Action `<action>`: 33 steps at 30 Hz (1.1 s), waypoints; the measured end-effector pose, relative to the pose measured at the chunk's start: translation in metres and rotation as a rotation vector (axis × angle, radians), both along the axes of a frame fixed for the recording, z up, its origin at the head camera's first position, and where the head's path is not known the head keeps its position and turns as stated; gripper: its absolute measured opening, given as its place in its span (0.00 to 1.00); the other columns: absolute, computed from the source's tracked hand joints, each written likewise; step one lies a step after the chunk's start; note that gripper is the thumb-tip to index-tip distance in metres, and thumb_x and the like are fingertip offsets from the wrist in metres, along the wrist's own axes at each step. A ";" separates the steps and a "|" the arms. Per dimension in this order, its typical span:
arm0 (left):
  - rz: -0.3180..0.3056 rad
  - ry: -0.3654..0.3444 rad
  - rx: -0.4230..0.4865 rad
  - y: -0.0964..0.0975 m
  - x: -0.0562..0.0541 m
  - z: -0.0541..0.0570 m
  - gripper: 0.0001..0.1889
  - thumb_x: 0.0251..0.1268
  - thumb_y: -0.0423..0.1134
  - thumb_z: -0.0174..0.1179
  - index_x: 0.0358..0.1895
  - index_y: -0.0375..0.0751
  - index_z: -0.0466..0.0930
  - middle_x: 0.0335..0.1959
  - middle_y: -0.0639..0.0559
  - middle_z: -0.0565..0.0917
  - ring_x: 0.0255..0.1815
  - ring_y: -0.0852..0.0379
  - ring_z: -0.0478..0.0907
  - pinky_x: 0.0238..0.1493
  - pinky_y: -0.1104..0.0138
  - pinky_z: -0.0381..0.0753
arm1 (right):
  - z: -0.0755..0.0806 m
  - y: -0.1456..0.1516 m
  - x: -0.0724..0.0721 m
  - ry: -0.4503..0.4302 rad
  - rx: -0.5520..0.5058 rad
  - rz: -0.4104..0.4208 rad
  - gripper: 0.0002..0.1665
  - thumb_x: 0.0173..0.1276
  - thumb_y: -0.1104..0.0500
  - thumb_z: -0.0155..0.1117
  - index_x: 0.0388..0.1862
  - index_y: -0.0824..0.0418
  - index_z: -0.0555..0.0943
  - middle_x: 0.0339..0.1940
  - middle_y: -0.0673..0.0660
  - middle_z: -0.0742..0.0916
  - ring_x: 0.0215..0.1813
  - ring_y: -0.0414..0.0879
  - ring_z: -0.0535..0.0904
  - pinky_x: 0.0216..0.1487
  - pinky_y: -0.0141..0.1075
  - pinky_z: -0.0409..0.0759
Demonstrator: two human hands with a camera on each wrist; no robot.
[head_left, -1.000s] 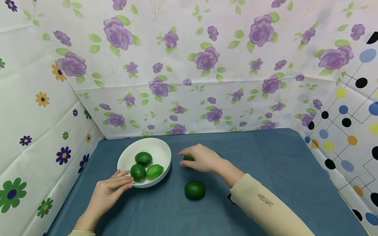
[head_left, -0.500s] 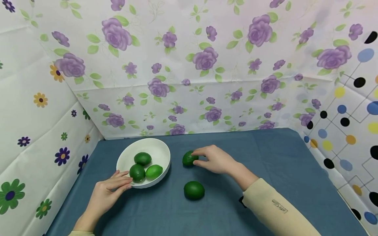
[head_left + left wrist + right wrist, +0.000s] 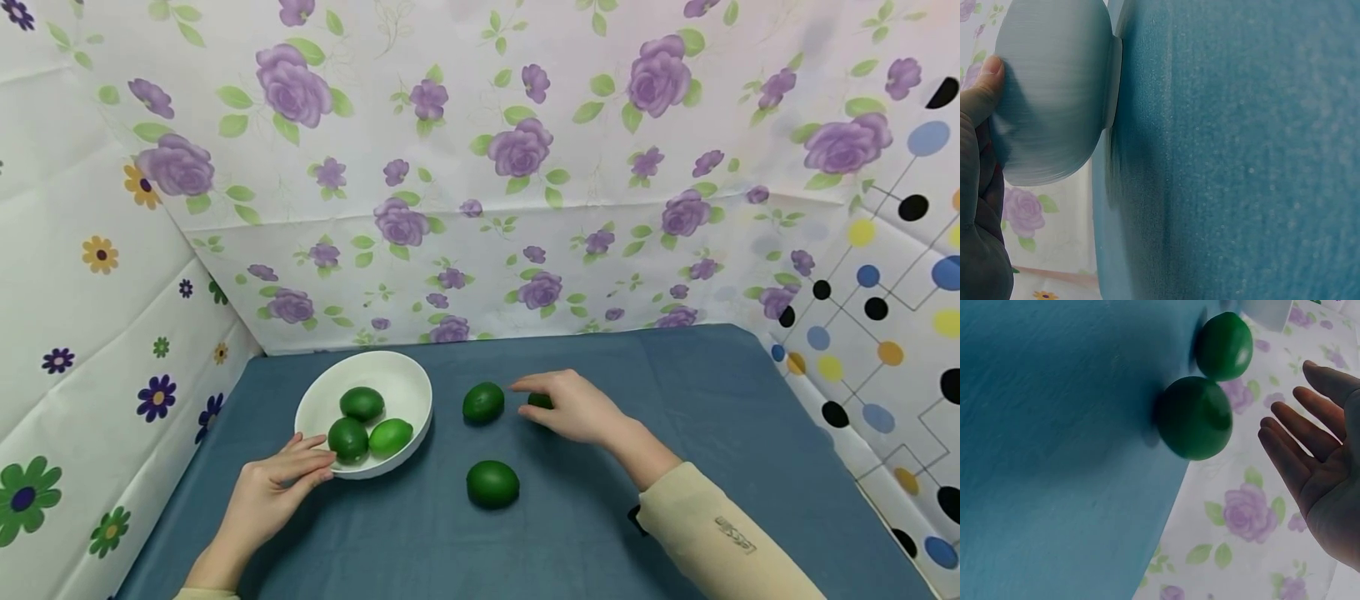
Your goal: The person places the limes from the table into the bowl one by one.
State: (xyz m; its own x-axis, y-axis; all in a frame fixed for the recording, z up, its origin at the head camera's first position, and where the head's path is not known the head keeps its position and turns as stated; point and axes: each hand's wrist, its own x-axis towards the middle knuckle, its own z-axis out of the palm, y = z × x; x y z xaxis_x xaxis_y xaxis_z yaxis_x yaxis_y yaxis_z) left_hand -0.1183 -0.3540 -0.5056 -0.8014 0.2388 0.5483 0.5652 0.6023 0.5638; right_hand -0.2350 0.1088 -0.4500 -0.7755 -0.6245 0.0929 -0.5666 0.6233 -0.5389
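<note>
A white bowl on the blue cloth contains two dark green lime-like fruits and a lighter green lime. My left hand holds its near left rim, with the thumb against the outer wall in the left wrist view. To the right, my right hand hovers with fingers spread over a dark green fruit, which it partly hides. Its palm shows nothing held in the right wrist view, apart from the nearer fruit. Another dark green fruit lies between bowl and hand.
One more dark green fruit rests toward the front of the blue cloth. A flowered white sheet rises behind the table, and patterned sheets close off both sides.
My right hand has moved right, away from over the fruit beside the bowl, to above the fruit farther right. My left hand stays at the bowl's rim.
</note>
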 end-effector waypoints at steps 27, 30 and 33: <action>0.005 -0.005 -0.001 0.000 0.000 -0.001 0.17 0.51 0.20 0.79 0.45 0.35 0.95 0.43 0.52 0.93 0.62 0.54 0.86 0.80 0.68 0.67 | -0.034 0.022 -0.013 -0.158 0.149 -0.080 0.49 0.74 0.49 0.77 0.87 0.55 0.64 0.87 0.67 0.61 0.84 0.67 0.61 0.76 0.67 0.71; 0.007 -0.006 0.000 0.000 0.000 -0.001 0.17 0.51 0.20 0.79 0.45 0.36 0.95 0.43 0.53 0.93 0.62 0.55 0.86 0.80 0.68 0.67 | -0.037 0.021 -0.015 -0.171 0.156 -0.080 0.50 0.74 0.49 0.77 0.87 0.55 0.63 0.87 0.67 0.61 0.84 0.67 0.61 0.77 0.66 0.70; 0.006 -0.001 -0.001 0.000 0.000 -0.001 0.17 0.51 0.20 0.79 0.45 0.36 0.95 0.43 0.53 0.93 0.62 0.55 0.86 0.80 0.68 0.67 | -0.038 0.019 -0.016 -0.176 0.157 -0.080 0.51 0.74 0.48 0.77 0.88 0.55 0.63 0.87 0.67 0.61 0.84 0.67 0.61 0.77 0.66 0.70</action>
